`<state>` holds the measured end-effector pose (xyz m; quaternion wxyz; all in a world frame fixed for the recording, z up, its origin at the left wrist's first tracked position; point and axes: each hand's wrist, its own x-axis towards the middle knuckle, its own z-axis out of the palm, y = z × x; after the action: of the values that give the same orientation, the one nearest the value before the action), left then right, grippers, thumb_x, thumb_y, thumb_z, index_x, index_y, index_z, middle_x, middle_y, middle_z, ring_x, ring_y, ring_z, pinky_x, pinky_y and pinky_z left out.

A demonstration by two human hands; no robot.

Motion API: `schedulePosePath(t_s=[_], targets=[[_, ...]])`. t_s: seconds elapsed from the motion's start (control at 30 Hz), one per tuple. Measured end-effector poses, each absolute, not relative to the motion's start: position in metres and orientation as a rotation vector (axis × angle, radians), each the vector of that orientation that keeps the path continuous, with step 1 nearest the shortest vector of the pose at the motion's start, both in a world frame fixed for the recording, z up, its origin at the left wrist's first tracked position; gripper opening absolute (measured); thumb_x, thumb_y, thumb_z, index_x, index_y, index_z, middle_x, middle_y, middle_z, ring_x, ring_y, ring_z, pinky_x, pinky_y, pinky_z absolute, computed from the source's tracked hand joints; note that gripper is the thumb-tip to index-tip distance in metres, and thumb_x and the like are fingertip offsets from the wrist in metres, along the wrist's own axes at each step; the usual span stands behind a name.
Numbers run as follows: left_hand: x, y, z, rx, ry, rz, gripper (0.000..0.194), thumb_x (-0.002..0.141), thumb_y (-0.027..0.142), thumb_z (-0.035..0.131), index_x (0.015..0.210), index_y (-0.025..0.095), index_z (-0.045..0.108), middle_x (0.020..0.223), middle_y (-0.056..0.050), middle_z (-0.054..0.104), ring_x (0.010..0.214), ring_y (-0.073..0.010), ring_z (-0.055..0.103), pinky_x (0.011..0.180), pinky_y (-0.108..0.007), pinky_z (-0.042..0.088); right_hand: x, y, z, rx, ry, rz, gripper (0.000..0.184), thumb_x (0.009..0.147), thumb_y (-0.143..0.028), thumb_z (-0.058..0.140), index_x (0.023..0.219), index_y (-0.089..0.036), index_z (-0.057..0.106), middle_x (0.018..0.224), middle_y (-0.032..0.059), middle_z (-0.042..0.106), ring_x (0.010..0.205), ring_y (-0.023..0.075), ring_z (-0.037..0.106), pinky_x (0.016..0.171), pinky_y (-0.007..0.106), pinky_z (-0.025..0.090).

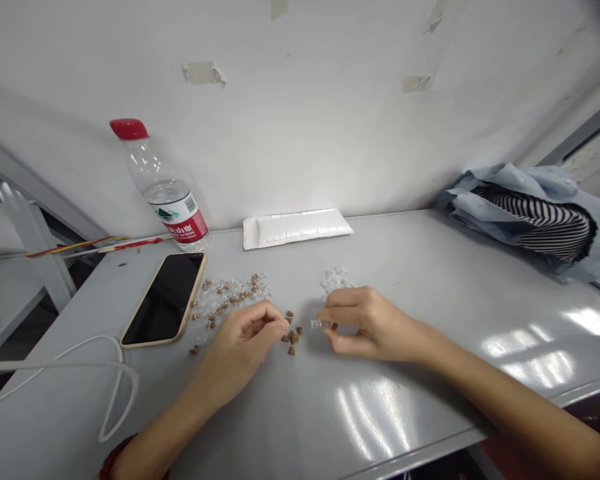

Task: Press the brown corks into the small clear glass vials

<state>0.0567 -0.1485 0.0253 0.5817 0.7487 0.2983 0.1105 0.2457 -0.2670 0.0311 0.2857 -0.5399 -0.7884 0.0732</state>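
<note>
My right hand (373, 325) pinches a small clear plastic piece (315, 325) between thumb and fingers, just above the table. The thumb and forefinger of my left hand (240, 340) are pressed together; whatever they may hold is hidden. Close to those fingertips lie several small brown, cone-like pieces (293, 338). Behind my left hand are scattered several clear plastic pieces with brown bits in them (230, 297). Beyond my right fingers sits a small heap of clear plastic pieces (336, 279) with no brown showing.
A phone (166, 300) lies face up at the left, with a white cable (123, 373) in front of it. Behind it a red-capped water bottle (173, 207) stands by the wall. A white packet (300, 228) lies at the back. Bundled cloth (530, 213) rests at the right.
</note>
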Motion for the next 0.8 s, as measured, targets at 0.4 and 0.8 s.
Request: schedulePosePath(t_s=[0.4,0.8], targets=[[0.051,-0.122,0.011,2.619,0.551,0.726,0.017,0.087,0.019,0.046,0.08,0.017,0.062,0.07,-0.002,0.059,0.075,-0.0189,0.05,0.068,-0.031,0.042,0.262,-0.262,0.031,-1.83,-2.333,0.024,0.019,0.085,-0.017,0.051,0.083,-0.015,0.069,0.081,0.0085,0.055,0.076,0.018,0.044,0.067,0.03,0.038],[0.058,-0.112,-0.006,2.951,0.615,0.857,0.016,0.084,0.03,0.061,0.082,0.015,0.065,0.078,-0.007,0.063,0.08,-0.0243,0.05,0.073,-0.037,0.045,0.253,-0.266,0.03,-1.75,-2.355,-0.114,0.023,0.089,-0.018,0.047,0.08,-0.013,0.067,0.076,0.0083,0.055,0.077,0.0195,0.043,0.071,0.033,0.039]])
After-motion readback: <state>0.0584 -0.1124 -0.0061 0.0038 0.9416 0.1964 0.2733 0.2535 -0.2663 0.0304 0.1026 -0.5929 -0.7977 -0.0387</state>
